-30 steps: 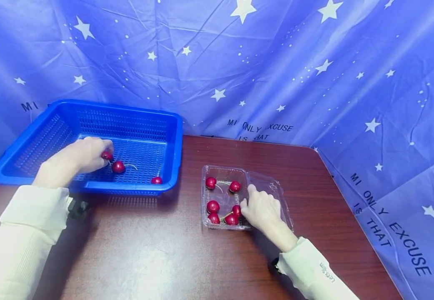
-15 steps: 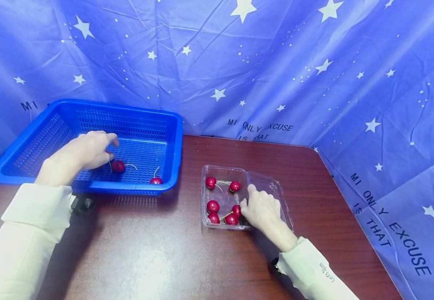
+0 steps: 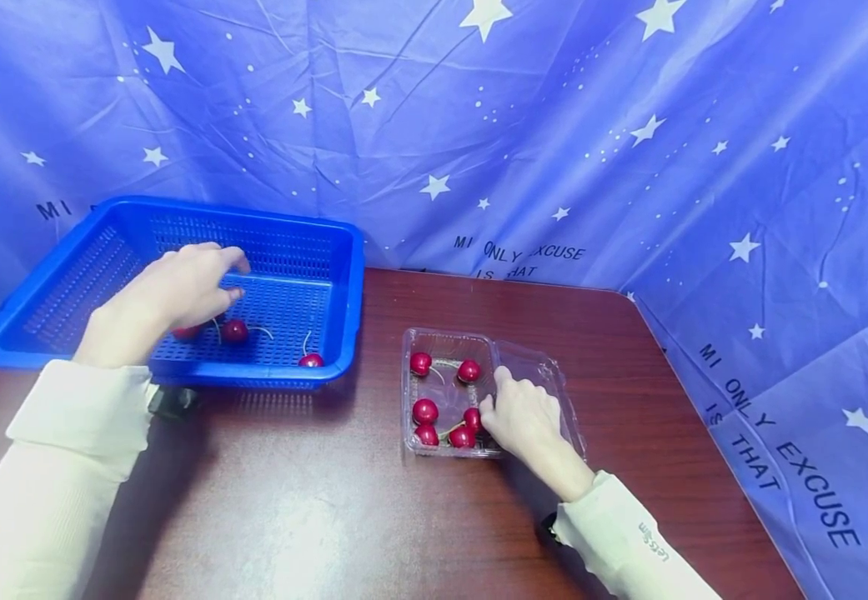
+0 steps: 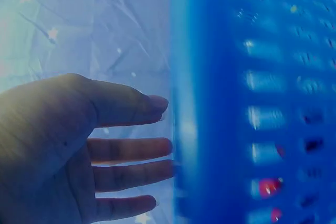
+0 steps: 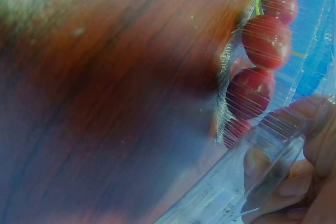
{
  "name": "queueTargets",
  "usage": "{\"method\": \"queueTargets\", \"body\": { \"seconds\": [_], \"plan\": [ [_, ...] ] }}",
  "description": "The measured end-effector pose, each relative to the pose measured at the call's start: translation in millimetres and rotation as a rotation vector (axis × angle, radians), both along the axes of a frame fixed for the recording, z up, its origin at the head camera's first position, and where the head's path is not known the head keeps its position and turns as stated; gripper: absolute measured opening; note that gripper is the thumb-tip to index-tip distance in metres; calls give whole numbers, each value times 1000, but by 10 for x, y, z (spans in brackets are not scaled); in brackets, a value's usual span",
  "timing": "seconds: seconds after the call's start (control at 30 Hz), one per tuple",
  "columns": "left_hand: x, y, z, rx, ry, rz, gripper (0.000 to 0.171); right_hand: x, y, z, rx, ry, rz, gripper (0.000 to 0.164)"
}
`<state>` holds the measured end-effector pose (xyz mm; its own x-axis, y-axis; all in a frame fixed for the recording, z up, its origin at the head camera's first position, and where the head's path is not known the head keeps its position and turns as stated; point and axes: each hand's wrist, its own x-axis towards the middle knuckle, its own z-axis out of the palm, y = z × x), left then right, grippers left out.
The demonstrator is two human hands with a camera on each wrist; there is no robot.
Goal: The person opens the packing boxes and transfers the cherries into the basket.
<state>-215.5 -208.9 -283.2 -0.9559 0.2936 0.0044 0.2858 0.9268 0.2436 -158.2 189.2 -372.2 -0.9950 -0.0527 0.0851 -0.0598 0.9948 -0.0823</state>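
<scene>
My left hand hovers over the blue basket, its thumb and fingers apart with nothing between them. Below it a red cherry with a stem lies on the basket floor, and another cherry is partly hidden by the hand. A third cherry sits by the near right corner. With curled fingers my right hand grips the hinge side of a clear plastic clamshell box. Several cherries lie inside; the right wrist view shows cherries through the clear wall.
The clamshell's lid lies folded open to the right, partly behind the right hand. Both containers stand on a brown wooden table. A blue star-printed curtain hangs along the back and right edges.
My left hand has let go of a cherry, spread its fingers and moved up and slightly right. That cherry now lies under the hand. The right hand has stayed on the box.
</scene>
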Motion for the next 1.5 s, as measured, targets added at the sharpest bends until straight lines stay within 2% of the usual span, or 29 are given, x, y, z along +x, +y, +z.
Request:
{"method": "queueTargets", "body": {
  "seconds": [0.27,0.4,0.57,0.87,1.03,1.2,1.5],
  "plan": [
    [33,242,152,35,23,11,37,-5,5,-2,4,1,0,21],
    [41,306,172,95,10,24,38,-6,-1,-4,3,4,3,21],
    [62,370,176,131,30,23,39,-2,-10,4,1,1,4,20],
    [63,549,129,170,48,-23,39,-6,-14,18,0,4,7,21],
    [42,701,92,155,112,-56,40,0,-13,20,-4,8,5,20],
    [17,916,78,123,180,-124,41,-3,-11,19,-5,4,3,20],
    [3,1236,107,73,177,-197,42,-1,-1,11,-12,-3,-3,20]
  ]
}}
